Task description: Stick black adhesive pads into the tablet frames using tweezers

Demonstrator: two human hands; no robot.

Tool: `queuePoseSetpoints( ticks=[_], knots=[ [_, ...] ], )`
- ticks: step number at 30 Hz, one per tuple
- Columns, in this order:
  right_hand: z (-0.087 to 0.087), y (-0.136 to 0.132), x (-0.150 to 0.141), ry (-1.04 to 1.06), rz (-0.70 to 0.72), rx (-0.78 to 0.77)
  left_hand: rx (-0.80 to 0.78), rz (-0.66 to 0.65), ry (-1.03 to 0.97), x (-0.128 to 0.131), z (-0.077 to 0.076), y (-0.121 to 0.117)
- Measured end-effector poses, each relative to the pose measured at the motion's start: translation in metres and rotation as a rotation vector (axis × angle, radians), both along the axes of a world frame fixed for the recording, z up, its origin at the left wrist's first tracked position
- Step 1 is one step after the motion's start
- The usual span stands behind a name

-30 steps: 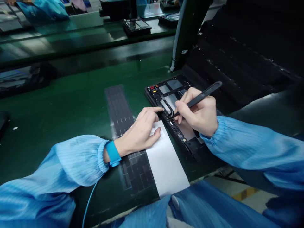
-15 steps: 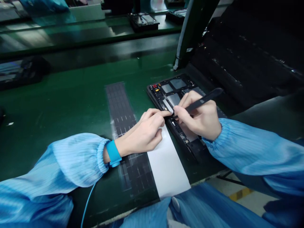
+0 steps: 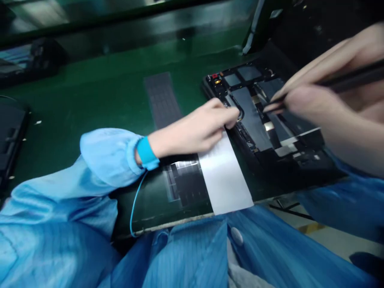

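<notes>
Device [image 3: 249,116] lies between the hands [image 3: 207,126] [image 3: 336,112], its edge under the left fingers [image 3: 231,116].

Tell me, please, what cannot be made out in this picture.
In the head view:
Left hand: whether its grip holds anything, blurred.
Black tool: its back end, cut off by the right edge.
Dark strip: its middle, covered by the left hand.
Open device: whether the tool touches it, blurred.

At left, a light-blue sleeve [image 3: 109,156] gathers beside a teal wristband [image 3: 147,153]. Lower centre, the blue garment [image 3: 195,256] bears a round pale button [image 3: 237,236].
</notes>
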State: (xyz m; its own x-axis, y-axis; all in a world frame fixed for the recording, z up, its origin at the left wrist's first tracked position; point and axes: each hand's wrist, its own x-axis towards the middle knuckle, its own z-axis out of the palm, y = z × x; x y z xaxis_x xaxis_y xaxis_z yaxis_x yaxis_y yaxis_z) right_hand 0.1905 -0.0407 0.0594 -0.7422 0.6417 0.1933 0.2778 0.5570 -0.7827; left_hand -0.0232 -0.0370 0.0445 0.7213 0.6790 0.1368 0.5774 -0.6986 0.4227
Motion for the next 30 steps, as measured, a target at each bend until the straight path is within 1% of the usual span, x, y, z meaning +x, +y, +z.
queuePoseSetpoints(
  ticks=[2,3,5,6,8,10,12,14,16,19,22,24,25,27,30],
  knots=[
    [-0.001,-0.011,-0.012,-0.002,0.053,-0.013,-0.175,0.09,-0.024,-0.02,0.008,0.0],
    [-0.002,-0.016,-0.022,-0.009,0.087,-0.012,-0.262,0.113,-0.002,-0.031,0.011,-0.001],
    [-0.008,-0.022,-0.046,-0.02,0.148,0.001,-0.368,0.085,0.104,-0.049,0.011,-0.006],
    [-0.012,-0.023,-0.057,-0.012,0.166,0.013,-0.371,0.053,0.17,-0.055,0.008,-0.008],
    [-0.019,-0.024,-0.072,0.018,0.175,0.033,-0.299,0.011,0.274,-0.061,-0.001,-0.012],
    [-0.025,-0.024,-0.078,0.028,0.18,0.023,-0.232,0.001,0.327,-0.061,-0.009,-0.013],
    [-0.028,-0.023,-0.077,0.024,0.174,-0.011,-0.218,-0.003,0.343,-0.057,-0.013,-0.012],
    [-0.028,-0.023,-0.074,0.028,0.128,-0.049,-0.217,-0.012,0.338,-0.054,-0.013,-0.01],
    [-0.029,-0.023,-0.072,0.04,0.089,-0.047,-0.214,-0.012,0.338,-0.052,-0.011,-0.009],
    [-0.032,-0.024,-0.072,0.044,0.1,-0.028,-0.223,0.01,0.373,-0.049,-0.01,-0.008],
    [-0.036,-0.026,-0.074,0.064,0.067,-0.07,-0.254,0.015,0.393,-0.049,-0.011,-0.008],
    [-0.032,-0.027,-0.076,0.072,0.057,-0.108,-0.263,0.007,0.372,-0.05,-0.013,-0.008],
    [-0.027,-0.026,-0.076,0.076,0.056,-0.125,-0.261,0.004,0.357,-0.052,-0.013,-0.008],
    [-0.011,-0.021,-0.072,0.096,0.017,-0.13,-0.269,-0.006,0.331,-0.057,-0.011,-0.008],
    [0.019,-0.002,-0.055,0.151,-0.171,-0.059,-0.365,-0.053,0.274,-0.063,0.0,-0.007]
  ],
)
